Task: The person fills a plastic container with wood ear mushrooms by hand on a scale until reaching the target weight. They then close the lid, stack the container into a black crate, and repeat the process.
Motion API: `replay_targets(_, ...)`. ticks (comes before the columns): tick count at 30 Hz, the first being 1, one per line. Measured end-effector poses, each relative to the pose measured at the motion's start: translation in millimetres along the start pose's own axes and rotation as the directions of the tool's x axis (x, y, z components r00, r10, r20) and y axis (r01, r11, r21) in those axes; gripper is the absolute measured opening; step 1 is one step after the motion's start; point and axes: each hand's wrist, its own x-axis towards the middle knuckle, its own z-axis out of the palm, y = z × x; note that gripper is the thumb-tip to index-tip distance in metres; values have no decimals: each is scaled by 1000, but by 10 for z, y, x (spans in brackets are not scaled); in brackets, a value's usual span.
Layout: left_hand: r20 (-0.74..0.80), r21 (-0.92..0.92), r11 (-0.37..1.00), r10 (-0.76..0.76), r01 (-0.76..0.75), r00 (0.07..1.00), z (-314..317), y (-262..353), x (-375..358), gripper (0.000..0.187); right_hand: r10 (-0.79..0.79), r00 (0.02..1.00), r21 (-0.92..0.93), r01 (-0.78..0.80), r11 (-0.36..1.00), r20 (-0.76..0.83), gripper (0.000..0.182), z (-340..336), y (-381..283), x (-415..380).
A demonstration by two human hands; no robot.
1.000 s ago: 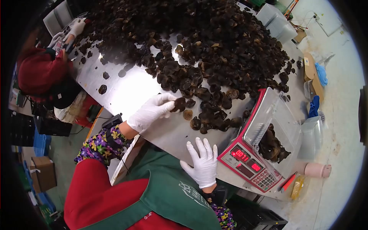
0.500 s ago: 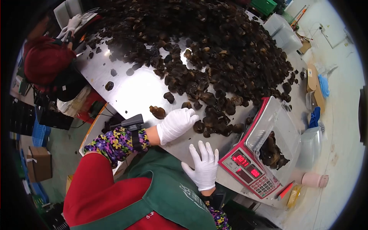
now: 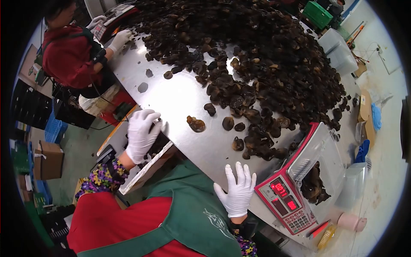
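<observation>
My left hand (image 3: 143, 136), in a white glove, hovers over a white foam box (image 3: 147, 170) below the table's edge. Its fingers are curled together; whatever they hold, if anything, is hidden. My right hand (image 3: 236, 192), gloved too, is spread at the near table edge, holding nothing, just left of a red digital scale (image 3: 278, 199). On the scale a clear plastic tray (image 3: 327, 165) contains dark wood ear mushrooms (image 3: 314, 185). A single brownish wood ear piece (image 3: 196, 124) lies on the metal table (image 3: 195, 147), nearest to my left hand.
A large heap of wood ear (image 3: 274, 64) covers the table's far side. At the left, a co-worker in a red top (image 3: 66, 58) has gloved hands near another scale. Clear bins (image 3: 338, 51), a pink roll (image 3: 352, 222) and an orange-handled tool (image 3: 319, 230) sit along the right.
My left hand has moved left, from beside the loose wood ear to over the foam box. My right hand stays spread by the scale. The co-worker has become more upright; my view has shifted.
</observation>
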Motion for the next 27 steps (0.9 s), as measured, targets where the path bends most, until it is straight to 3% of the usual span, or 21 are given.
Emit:
replay_targets(1, 47, -141, 990, 11, -4, 999, 70, 54, 50, 34, -4, 1000, -2, 4, 1000, 0, 68, 5, -5, -4)
replay_targets(3, 57, -217, 976, -3, 15, 998, 220, 341, 249, 37, 0, 1000, -9, 0, 1000, -6, 67, 0, -6, -7)
replay_targets(7, 265, -421, 892, 293, -163, 919, 573, 508, 523, 27, 17, 1000, -28, -18, 999, -10, 67, -6, -17, -12)
replay_targets(8, 242, -477, 871, 263, -122, 934, 659, 538, 502, 15, 19, 1000, -22, -19, 1000, -5, 67, -6, -17, -13)
replay_targets(11, 227, -521, 851, 210, -63, 951, 686, 510, 446, 12, 29, 999, 12, -29, 1000, -16, 73, 13, -12, -16)
replay_targets(13, 254, -606, 793, 119, 62, 960, 558, 457, 407, 12, 17, 1000, 22, -17, 1000, -18, 72, 23, -5, -17)
replay_targets(15, 228, -549, 825, -9, 136, 974, 493, 367, 360, 12, 14, 1000, 22, -13, 1000, -16, 72, 17, -3, -10)
replay_targets(17, 244, -533, 835, -4, 138, 970, 446, 312, 415, 12, 10, 1000, 20, -10, 1000, -17, 71, 21, 1, -18)
replay_targets(20, 193, -460, 888, 97, 3, 976, 559, 305, 686, 19, 3, 1000, 15, -3, 1000, -21, 71, 9, 1, -8)
replay_targets(22, -20, -387, 892, 246, -234, 969, 603, 555, 1020, 36, 7, 1000, 13, -7, 1000, -19, 71, 8, -10, -4)
replay_targets(23, 100, -425, 891, 218, -156, 971, 634, 661, 1173, 58, 11, 1000, 11, -11, 1000, -18, 71, 7, -11, -5)
replay_targets(24, 27, -273, 923, 289, -271, 957, 768, 752, 1326, 70, 11, 1000, 4, -11, 1000, -23, 71, 8, -10, -5)
replay_targets(25, 21, -247, 926, 301, -287, 953, 880, 846, 1469, 75, 12, 1000, 10, -12, 1000, -24, 71, 15, -8, -7)
replay_targets(27, 168, -353, 901, 328, -253, 930, 1076, 988, 1632, 64, 11, 999, 10, -11, 1000, -33, 71, 16, -18, -11)
